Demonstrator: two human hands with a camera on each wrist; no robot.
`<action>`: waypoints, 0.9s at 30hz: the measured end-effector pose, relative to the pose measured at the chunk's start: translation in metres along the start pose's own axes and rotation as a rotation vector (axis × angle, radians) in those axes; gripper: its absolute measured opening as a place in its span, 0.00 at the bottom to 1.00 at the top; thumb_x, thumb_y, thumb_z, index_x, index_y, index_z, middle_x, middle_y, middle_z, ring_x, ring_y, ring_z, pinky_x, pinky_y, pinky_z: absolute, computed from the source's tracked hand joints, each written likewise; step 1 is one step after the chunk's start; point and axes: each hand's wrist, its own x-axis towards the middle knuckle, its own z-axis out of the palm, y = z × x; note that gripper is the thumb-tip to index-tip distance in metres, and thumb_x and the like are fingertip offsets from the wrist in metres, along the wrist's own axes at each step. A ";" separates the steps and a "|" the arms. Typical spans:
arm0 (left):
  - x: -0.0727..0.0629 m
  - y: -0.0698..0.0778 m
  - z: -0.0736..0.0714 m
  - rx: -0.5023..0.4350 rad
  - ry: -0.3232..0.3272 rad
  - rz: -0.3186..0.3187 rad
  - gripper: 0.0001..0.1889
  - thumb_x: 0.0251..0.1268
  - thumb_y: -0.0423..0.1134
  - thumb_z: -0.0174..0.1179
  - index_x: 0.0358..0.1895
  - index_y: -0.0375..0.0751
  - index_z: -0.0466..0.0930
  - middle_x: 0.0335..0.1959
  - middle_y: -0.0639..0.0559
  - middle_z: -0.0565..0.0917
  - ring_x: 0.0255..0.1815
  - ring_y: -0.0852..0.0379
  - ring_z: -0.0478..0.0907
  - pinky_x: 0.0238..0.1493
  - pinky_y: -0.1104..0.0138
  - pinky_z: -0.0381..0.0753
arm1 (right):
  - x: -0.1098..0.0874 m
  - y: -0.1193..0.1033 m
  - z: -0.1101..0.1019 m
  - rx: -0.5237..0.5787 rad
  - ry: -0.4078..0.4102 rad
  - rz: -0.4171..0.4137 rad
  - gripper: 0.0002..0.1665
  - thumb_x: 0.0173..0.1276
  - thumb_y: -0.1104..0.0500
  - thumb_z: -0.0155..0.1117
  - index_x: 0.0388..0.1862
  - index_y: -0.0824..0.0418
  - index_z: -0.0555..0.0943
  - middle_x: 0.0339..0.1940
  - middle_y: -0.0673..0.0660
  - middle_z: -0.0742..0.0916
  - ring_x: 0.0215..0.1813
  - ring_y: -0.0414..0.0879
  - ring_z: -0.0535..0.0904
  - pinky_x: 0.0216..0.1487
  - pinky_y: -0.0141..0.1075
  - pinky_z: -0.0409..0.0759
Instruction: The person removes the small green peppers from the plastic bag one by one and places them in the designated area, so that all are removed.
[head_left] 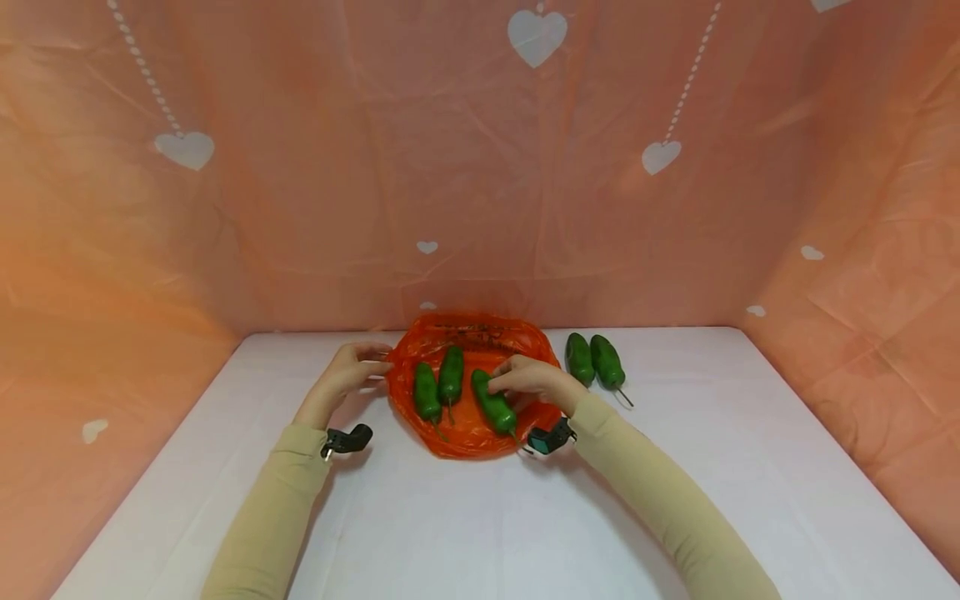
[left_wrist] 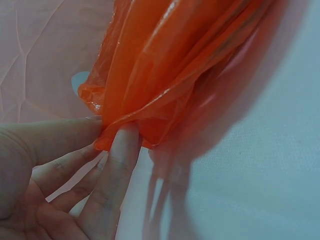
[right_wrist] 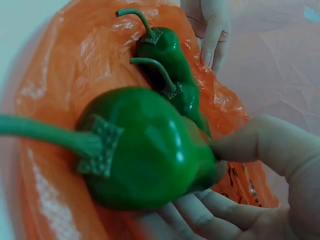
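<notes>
An orange plastic bag [head_left: 468, 440] lies spread on the white table, its rim raised around it. On its left, my left hand [head_left: 343, 379] pinches the rim between thumb and fingers, as the left wrist view shows on the gathered plastic [left_wrist: 155, 85]. My right hand [head_left: 536, 380] grips a long green pepper [head_left: 492, 408] over the bag's right part; its stem points toward me. Two more green peppers, one on the left [head_left: 426, 393] and one beside it [head_left: 452, 373], lie in the bag. Part of the right hand's fingers is hidden behind the held pepper in the right wrist view.
Two green peppers, a left one [head_left: 579, 358] and a right one [head_left: 608, 363], lie side by side on the table [head_left: 450, 533], just right of the bag. An orange cloth backdrop [head_left: 360, 208] with pale hearts encloses the table's back and sides.
</notes>
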 end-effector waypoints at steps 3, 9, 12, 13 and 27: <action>-0.001 0.001 0.000 0.006 0.002 0.000 0.24 0.66 0.30 0.57 0.62 0.21 0.67 0.55 0.27 0.74 0.40 0.52 0.82 0.47 0.55 0.81 | -0.002 -0.001 0.000 0.011 0.017 -0.001 0.28 0.64 0.61 0.63 0.60 0.73 0.72 0.46 0.60 0.80 0.34 0.46 0.78 0.41 0.41 0.84; -0.001 0.000 0.001 0.018 0.006 -0.005 0.23 0.65 0.29 0.57 0.61 0.22 0.68 0.54 0.28 0.74 0.41 0.51 0.82 0.46 0.58 0.82 | -0.006 -0.005 -0.006 0.045 0.040 -0.042 0.29 0.65 0.61 0.62 0.63 0.72 0.70 0.45 0.60 0.80 0.37 0.47 0.76 0.41 0.41 0.83; 0.000 0.001 0.001 0.030 0.014 -0.009 0.23 0.65 0.30 0.57 0.61 0.23 0.68 0.54 0.28 0.75 0.42 0.51 0.82 0.47 0.58 0.82 | -0.009 -0.008 -0.012 0.064 0.046 -0.059 0.30 0.67 0.61 0.61 0.65 0.71 0.69 0.52 0.61 0.79 0.44 0.50 0.78 0.46 0.44 0.83; 0.000 0.001 0.001 0.033 0.011 -0.006 0.23 0.65 0.30 0.57 0.61 0.22 0.68 0.54 0.28 0.75 0.42 0.50 0.82 0.47 0.58 0.82 | -0.011 -0.009 -0.014 0.067 0.047 -0.067 0.30 0.67 0.61 0.60 0.65 0.71 0.68 0.54 0.62 0.78 0.46 0.51 0.77 0.48 0.46 0.82; 0.000 0.002 0.000 0.033 0.004 -0.016 0.23 0.66 0.30 0.57 0.61 0.23 0.67 0.56 0.28 0.74 0.44 0.47 0.81 0.47 0.58 0.82 | -0.033 -0.017 -0.039 0.116 0.039 -0.139 0.32 0.69 0.61 0.58 0.69 0.69 0.64 0.61 0.65 0.75 0.53 0.55 0.76 0.53 0.49 0.79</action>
